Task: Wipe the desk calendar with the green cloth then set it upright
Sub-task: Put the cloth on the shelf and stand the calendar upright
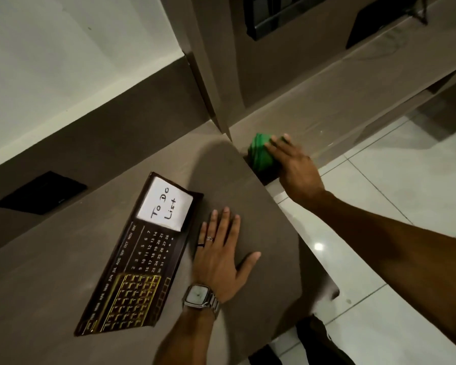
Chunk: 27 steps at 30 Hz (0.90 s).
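Observation:
The desk calendar (140, 262) lies flat on the brown desk (248, 206), dark with gold print and a white "To Do List" note pad at its far end. My left hand (221, 256), wearing a watch and rings, rests flat and spread on the desk just right of the calendar, not touching it. The green cloth (259, 154), folded into a bundle, sits on a lower surface beyond the desk's right edge. My right hand (295, 164) lies over the cloth with fingers on top of it; I cannot tell whether they grip it.
A black rectangular panel (41, 192) is set in the dark back strip at the left. A brown partition (216, 61) rises behind the desk. Dark objects (287, 14) sit on a shelf at the top right. White tiled floor (406, 180) lies to the right.

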Motion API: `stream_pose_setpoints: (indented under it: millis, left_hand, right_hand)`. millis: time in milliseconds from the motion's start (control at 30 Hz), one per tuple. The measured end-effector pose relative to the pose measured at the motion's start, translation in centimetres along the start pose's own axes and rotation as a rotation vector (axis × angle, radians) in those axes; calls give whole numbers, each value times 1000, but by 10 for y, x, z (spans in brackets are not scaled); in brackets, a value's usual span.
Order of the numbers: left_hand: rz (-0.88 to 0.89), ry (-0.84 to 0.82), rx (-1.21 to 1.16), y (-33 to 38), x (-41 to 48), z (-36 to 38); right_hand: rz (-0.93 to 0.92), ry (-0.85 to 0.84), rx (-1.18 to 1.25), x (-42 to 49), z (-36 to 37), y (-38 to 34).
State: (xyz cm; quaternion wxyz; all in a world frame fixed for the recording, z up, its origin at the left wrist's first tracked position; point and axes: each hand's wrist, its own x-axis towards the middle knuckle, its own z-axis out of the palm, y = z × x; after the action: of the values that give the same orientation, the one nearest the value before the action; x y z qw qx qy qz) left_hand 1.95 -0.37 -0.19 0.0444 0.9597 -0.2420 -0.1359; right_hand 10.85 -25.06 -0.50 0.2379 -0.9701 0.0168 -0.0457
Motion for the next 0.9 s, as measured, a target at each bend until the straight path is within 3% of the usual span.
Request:
stream_pose_setpoints:
  millis: [200, 300, 400, 567, 733, 900]
  left_hand:
    - [11, 38, 26, -5, 1, 12]
    - [27, 54, 28, -6, 0, 12]
    - [25, 76, -5, -6, -2, 11]
    - [21, 62, -20, -4, -3, 9]
    - [25, 31, -100, -6, -7, -22]
    - [23, 300, -42, -34, -32, -89]
  right_hand:
    - [-171, -220, -306, 7, 39, 21]
    - [-214, -265, -328, 9, 43, 27]
    - [-169, -295, -195, 18, 31, 21]
    - [-33, 16, 248, 20, 1, -25]
    - [-169, -150, 509, 12, -13, -103]
    - [-264, -238, 565, 14, -16, -164]
